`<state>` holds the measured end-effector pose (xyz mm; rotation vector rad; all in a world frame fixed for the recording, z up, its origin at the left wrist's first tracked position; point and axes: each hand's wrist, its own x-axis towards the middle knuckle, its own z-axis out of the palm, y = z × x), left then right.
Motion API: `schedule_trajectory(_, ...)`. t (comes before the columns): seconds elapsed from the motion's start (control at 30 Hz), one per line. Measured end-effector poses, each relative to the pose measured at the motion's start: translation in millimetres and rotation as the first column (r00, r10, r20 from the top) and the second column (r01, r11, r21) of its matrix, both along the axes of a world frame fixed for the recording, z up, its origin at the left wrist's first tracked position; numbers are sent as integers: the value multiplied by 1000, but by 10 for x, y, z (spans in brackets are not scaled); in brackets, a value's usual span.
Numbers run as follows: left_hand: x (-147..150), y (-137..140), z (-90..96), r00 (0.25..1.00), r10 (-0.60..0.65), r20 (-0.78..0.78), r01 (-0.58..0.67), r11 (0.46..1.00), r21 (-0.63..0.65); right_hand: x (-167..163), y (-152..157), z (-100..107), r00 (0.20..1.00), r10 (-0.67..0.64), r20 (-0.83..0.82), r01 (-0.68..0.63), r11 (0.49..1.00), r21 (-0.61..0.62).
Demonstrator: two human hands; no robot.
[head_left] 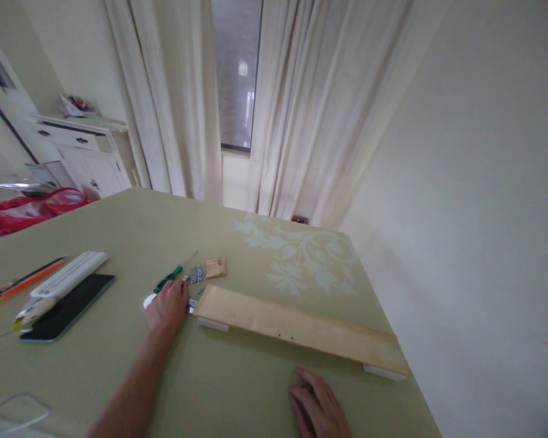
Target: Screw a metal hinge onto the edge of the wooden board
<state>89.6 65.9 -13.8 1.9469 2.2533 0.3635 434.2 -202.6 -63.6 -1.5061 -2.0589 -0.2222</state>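
A long pale wooden board (pixel 296 325) lies across the right half of the table, raised on a white block (pixel 214 324) near its left end and another white block (pixel 384 371) near its right. Beyond the board's left end, my left hand (pixel 168 304) is closed, its fingers curled down; whatever they hold is hidden. Close to it are a green-handled screwdriver (pixel 168 278), a small metal piece (pixel 192 305) at the board's end, and a pile of grey screws (pixel 196 275). My right hand (pixel 319 404) is below the board, fingers loosely apart, holding nothing.
A small wooden block (pixel 216 267) sits beside the screws. At left lie an orange cutter (pixel 25 280), a white power strip (pixel 70 274) and a dark phone (pixel 68 310), with a white cable (pixel 18 420) nearer. The table's right edge runs along the wall.
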Motion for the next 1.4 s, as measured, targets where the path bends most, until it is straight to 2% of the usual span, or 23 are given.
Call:
schedule_trajectory(0.07,-38,0,-40,998,18,57,-23,997,73,8,8,0,1000,3,-12,-3,1000,-19)
schedule_trajectory(0.17,-87,46,-124,972,-12,235,-59,954,294,16,27,11,1000,-5,-31,4,1000,-23)
schedule_trajectory(0.23,-80,66,-142,921,-99,377,-78,900,429,20,37,13,999,-5,-37,4,1000,-15)
schedule_trajectory(0.3,-30,51,-79,824,-199,531,-99,872,479,23,41,6,999,-7,-42,6,1000,-15)
schedule_trajectory(0.4,121,-66,197,607,-320,728,-76,888,454,20,36,-10,998,-14,-54,13,1000,-19)
schedule_trajectory(0.5,329,-289,587,436,-417,797,10,888,460,3,27,1,996,-20,-84,16,999,-50)
schedule_trajectory(0.57,469,-461,818,365,-473,801,57,871,488,-13,20,28,993,-33,-116,22,995,-94)
schedule_trajectory(0.63,589,-618,982,325,-516,792,106,853,512,-32,13,64,987,-55,-150,33,989,-144)
schedule_trajectory(0.73,726,-784,1087,298,-558,774,158,829,537,-63,4,119,977,-85,-194,43,977,-211)
schedule_trajectory(0.83,850,-872,1035,328,-623,710,284,782,555,-105,-3,166,972,-103,-211,47,966,-255)
schedule_trajectory(0.93,991,-942,849,392,-739,548,468,673,573,-155,-4,190,973,-116,-199,61,963,-261)
schedule_trajectory(1.03,1117,-1020,605,392,-819,419,583,574,575,-201,-1,186,979,-126,-163,83,965,-248)
schedule_trajectory(1.23,1209,-1076,281,409,-845,345,618,535,576,-238,-15,172,982,-128,-137,98,973,-209)
schedule_trajectory(1.4,1252,-1081,81,392,-903,177,672,412,616,-247,-20,199,979,-132,-153,96,970,-225)
